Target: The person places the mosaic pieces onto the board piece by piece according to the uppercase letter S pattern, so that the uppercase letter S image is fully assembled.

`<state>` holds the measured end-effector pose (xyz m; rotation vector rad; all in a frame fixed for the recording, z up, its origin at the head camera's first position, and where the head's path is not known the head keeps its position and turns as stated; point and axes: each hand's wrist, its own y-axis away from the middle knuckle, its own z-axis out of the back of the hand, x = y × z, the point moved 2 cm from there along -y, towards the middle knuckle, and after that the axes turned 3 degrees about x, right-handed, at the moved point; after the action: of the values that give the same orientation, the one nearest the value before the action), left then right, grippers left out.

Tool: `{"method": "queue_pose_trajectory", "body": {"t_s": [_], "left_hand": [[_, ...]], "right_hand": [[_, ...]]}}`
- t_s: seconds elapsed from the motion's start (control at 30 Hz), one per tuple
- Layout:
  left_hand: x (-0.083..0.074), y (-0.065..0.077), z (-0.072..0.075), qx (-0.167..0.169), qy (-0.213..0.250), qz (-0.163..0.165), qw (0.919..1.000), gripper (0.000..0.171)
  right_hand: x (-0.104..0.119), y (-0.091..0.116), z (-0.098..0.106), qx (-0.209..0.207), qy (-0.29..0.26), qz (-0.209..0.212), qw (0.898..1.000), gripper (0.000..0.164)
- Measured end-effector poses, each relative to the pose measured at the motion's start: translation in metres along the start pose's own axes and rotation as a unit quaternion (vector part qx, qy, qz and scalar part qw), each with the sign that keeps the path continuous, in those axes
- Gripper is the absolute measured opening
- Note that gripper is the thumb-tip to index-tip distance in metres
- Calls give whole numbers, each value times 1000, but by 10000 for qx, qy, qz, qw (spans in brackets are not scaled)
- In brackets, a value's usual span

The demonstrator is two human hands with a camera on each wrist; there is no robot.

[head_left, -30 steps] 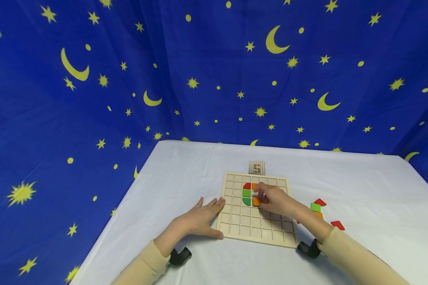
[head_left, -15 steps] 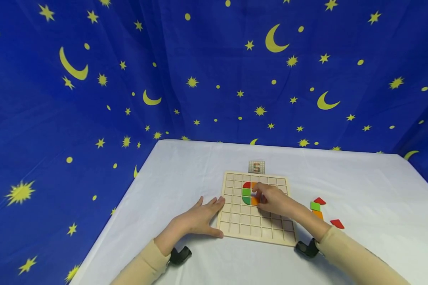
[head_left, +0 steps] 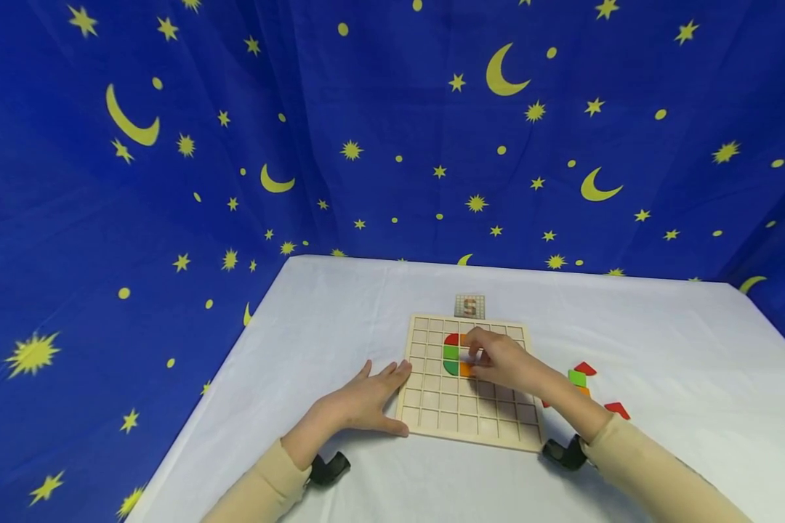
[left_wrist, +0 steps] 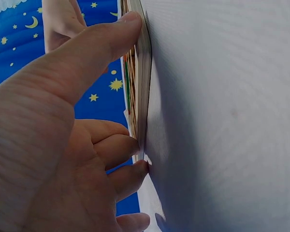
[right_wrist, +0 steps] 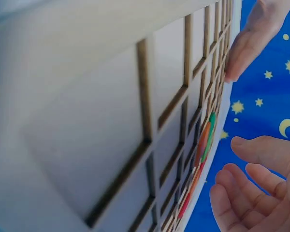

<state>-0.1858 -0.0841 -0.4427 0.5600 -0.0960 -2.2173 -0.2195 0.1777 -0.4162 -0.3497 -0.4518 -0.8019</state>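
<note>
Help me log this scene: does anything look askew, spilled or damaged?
Nothing looks spilled or visibly damaged. Only the loose pieces right of the board look untidy, lying at mixed angles, with a red piece set apart. The visible pieces on the board look seated, though the right hand hides part of it.

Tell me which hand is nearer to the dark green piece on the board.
Right. The right hand is over the board, just right of the dark green piece; the left hand is farther away, at the board's left edge.
</note>
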Motion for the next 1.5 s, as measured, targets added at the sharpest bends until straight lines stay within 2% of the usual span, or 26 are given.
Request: {"method": "queue_pose_trajectory", "body": {"t_s": [0.2, 0.37, 0.63, 0.93, 1.23, 1.5], "left_hand": [[0, 0, 0, -14, 43, -20, 10000, 103], [0, -1, -1, -14, 36, -44, 10000, 103], [1, 1, 0, 9, 70, -35, 10000, 102], [-1, 1, 0, 37, 136, -6, 9999, 102], [0, 0, -1, 19, 106, -12, 9999, 103], [-1, 0, 1, -19, 89, -88, 9999, 101]], "right_hand": [[4, 3, 6, 42, -65, -157, 9998, 43], [-3, 15, 18, -131, -107, -445, 9989, 40], [-30, 49, 49, -534, 48, -948, 9941, 39], [-53, 89, 71, -913, 210, -1854, 9782, 43], [-71, 110, 76, -1069, 413, -2328, 9657, 45], [-87, 125, 68, -740, 308, -2660, 9606, 42]]}}
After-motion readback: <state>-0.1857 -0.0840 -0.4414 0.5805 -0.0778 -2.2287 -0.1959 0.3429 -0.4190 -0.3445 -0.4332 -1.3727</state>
